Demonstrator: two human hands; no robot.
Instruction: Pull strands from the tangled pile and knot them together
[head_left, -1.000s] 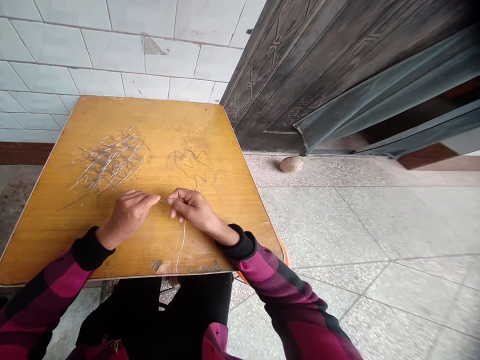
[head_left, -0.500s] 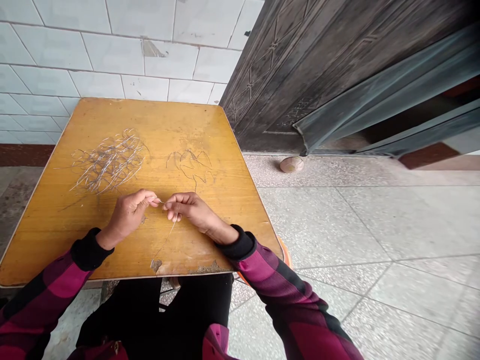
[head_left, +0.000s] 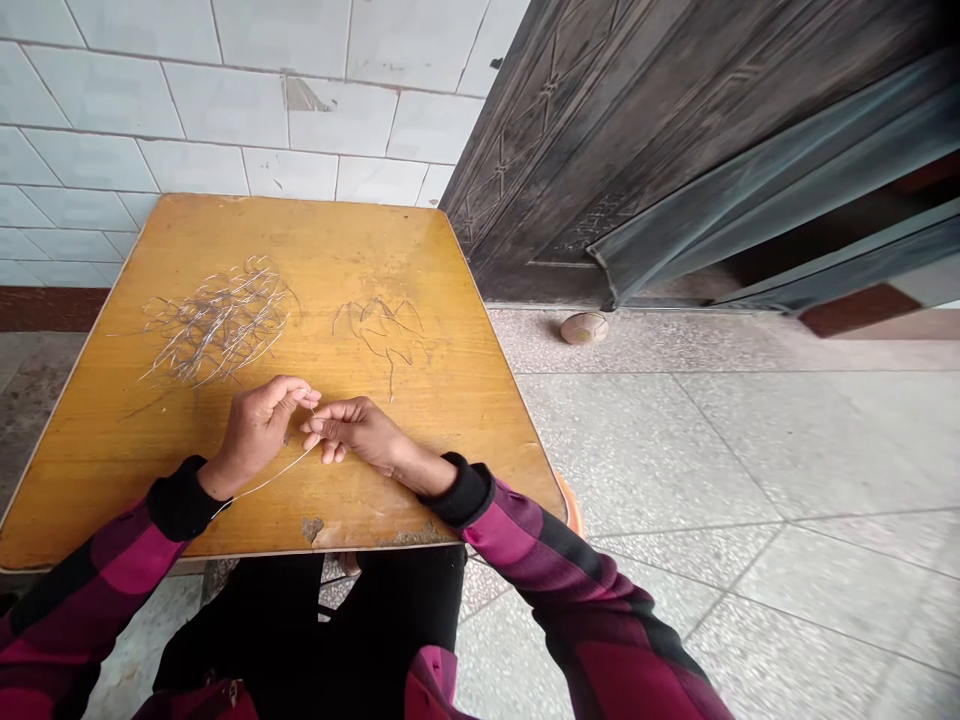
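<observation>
"Wire [head_left: 271, 477] between your hands, then?"

"Yes. Your left grip [head_left: 259, 425] is pinched nearly closed on its upper end, and the strand runs down toward your cuff [head_left: 180, 497]."

"And your right grip [head_left: 356, 430]?"

"Half curled, touching or just beside the wire; I can't tell whether it has hold."

"Why work on the bare counter [head_left: 90, 500]?"

"Probably to keep the strand clear of the tangle [head_left: 221, 325] and the smaller bunch [head_left: 379, 330]."

Soft, even daylight fills the view, leaving only faint shadows beneath the fingers [head_left: 322, 426]. Well beyond the fingers, the tiled wall [head_left: 225, 100] and dark metal door [head_left: 600, 150] bow with wide-angle distortion, while the fine wire [head_left: 270, 478] beside them stays sharp.
</observation>
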